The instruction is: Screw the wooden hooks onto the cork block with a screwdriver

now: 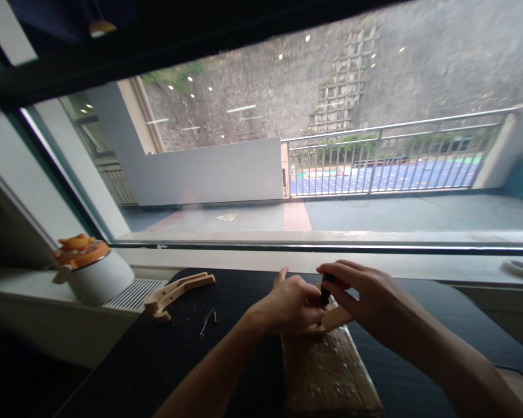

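Note:
My right hand (353,284) pinches a small dark tool (328,284) with a black handle, held upright; its tip is hidden behind my fingers. My left hand (290,302) is closed on a pale wooden piece (337,317) and presses it onto a worn, thick wooden block (322,371). Between the hands, the tool stands over the pale piece. Left of my left hand, several small metal pins or screws (208,319) lie on the black table (244,278). Farther left rests another pale wooden part (178,293), long and bent with holes in it.
A white pot (100,276) with an orange lid stands on the sill at the left, beside a vent grille (133,293). A roll of tape (520,268) lies on the sill at the right. The window glass rises behind the table. Small crumbs dot the tabletop.

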